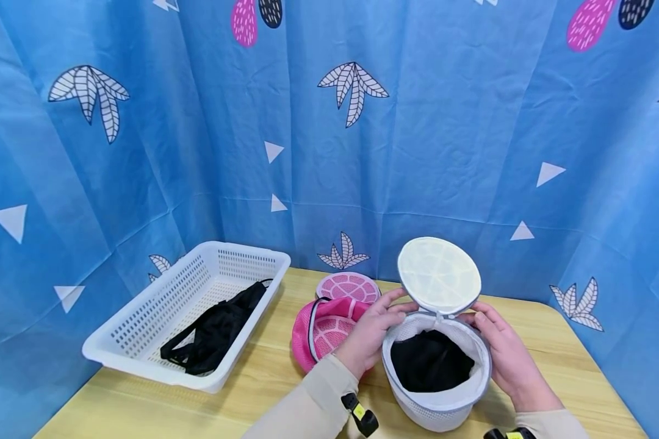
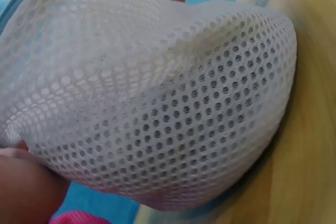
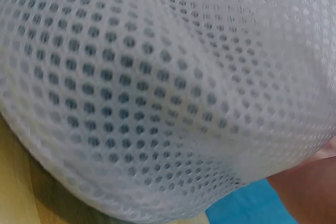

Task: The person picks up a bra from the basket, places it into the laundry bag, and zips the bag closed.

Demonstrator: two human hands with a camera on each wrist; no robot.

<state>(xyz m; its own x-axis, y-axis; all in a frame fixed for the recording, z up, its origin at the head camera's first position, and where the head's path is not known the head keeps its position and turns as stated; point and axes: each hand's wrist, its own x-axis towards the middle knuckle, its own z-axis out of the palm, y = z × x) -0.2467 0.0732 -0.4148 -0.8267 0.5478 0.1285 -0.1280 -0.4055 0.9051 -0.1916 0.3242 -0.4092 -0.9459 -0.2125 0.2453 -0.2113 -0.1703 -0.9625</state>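
A white mesh laundry bag (image 1: 434, 414) stands on the table with its round lid (image 1: 439, 274) raised at the back. Black cloth (image 1: 431, 361) lies inside it. My left hand (image 1: 369, 334) grips the bag's rim at the back left, near the lid's hinge. Opposite, at the back right, my right hand (image 1: 507, 350) holds the same rim. Both wrist views are filled by the bag's mesh wall (image 2: 184, 119), which dents in folds; most of each hand is hidden there.
Left of the white bag sits a pink mesh laundry bag (image 1: 303, 332), its pink lid (image 1: 348, 286) folded back. Farther left, a white plastic basket (image 1: 198, 382) holds black strappy cloth (image 1: 219, 332). A blue patterned curtain (image 1: 445, 152) hangs behind the wooden table (image 1: 263, 390).
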